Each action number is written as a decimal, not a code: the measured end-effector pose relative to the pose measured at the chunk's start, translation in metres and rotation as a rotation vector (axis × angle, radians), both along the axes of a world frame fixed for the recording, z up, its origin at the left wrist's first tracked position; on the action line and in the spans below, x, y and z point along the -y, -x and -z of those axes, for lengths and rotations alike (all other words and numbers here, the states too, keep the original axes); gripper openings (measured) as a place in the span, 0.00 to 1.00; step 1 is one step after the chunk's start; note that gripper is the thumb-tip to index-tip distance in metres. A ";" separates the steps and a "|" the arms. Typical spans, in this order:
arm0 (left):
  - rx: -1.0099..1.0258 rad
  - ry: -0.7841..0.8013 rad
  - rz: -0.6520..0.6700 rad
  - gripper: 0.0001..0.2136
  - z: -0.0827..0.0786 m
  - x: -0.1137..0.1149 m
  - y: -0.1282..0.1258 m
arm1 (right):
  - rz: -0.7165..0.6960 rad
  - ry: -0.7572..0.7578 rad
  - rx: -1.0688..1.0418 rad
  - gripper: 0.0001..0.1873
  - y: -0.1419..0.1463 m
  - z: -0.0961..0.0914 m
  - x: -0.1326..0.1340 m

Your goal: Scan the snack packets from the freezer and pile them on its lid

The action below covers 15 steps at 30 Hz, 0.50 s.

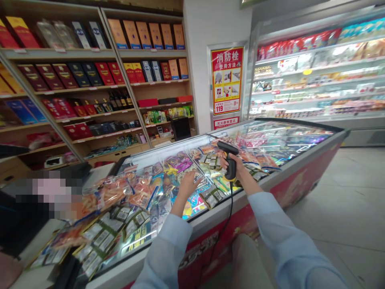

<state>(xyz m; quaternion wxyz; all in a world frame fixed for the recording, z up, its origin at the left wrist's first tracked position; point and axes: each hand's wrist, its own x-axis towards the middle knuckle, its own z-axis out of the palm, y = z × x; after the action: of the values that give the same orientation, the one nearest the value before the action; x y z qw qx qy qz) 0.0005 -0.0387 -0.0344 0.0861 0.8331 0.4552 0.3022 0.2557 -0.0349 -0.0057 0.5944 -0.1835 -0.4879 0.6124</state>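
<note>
My right hand (237, 165) is wrapped round the grip of a black and yellow barcode scanner (229, 157), its head pointing left over the packets and its cable hanging down the freezer front. My left hand (188, 181) lies on a snack packet (197, 176) among many piled on the glass lid of a chest freezer (279, 170). The fingers rest on the packet; whether they grip it I cannot make out. Both arms wear light blue sleeves.
Orange and green packets (120, 192) cover the freezer's left end. Wooden shelves of boxed goods (90, 76) fill the back wall. A lit refrigerated display (319, 72) stands at the right, with a red fire-hydrant poster (227, 80) beside it. A tiled floor (345, 200) lies to the right.
</note>
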 end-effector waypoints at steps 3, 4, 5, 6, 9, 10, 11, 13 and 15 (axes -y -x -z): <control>-0.006 0.041 0.042 0.14 0.007 -0.009 0.002 | -0.001 0.040 -0.019 0.15 -0.006 0.022 -0.005; -0.004 0.058 0.044 0.15 0.007 -0.009 0.003 | 0.002 0.046 -0.043 0.15 -0.007 0.028 -0.005; -0.006 0.083 0.050 0.16 0.008 -0.009 0.005 | 0.008 0.050 -0.070 0.14 -0.008 0.033 -0.006; -0.013 0.116 0.061 0.17 0.007 -0.008 0.006 | 0.015 0.051 -0.099 0.13 -0.008 0.037 -0.006; -0.071 0.226 0.145 0.21 0.008 -0.004 0.007 | 0.034 0.041 -0.161 0.12 -0.006 0.042 -0.005; -0.099 0.243 0.183 0.22 0.009 -0.003 0.006 | 0.039 0.040 -0.165 0.12 -0.005 0.041 -0.005; -0.128 0.247 0.219 0.24 0.011 -0.003 0.004 | 0.046 0.041 -0.161 0.12 -0.004 0.041 -0.004; -0.183 0.232 0.272 0.25 0.016 -0.003 0.000 | 0.062 0.054 -0.133 0.12 -0.002 0.039 -0.004; -0.225 0.225 0.300 0.25 0.021 -0.004 -0.004 | 0.072 0.073 -0.098 0.12 0.000 0.039 -0.003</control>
<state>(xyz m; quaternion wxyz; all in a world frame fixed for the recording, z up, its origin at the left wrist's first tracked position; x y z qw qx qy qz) 0.0041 -0.0350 -0.0551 0.1711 0.9052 0.3637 0.1383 0.2560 -0.0316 -0.0442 0.6320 -0.1924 -0.4286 0.6163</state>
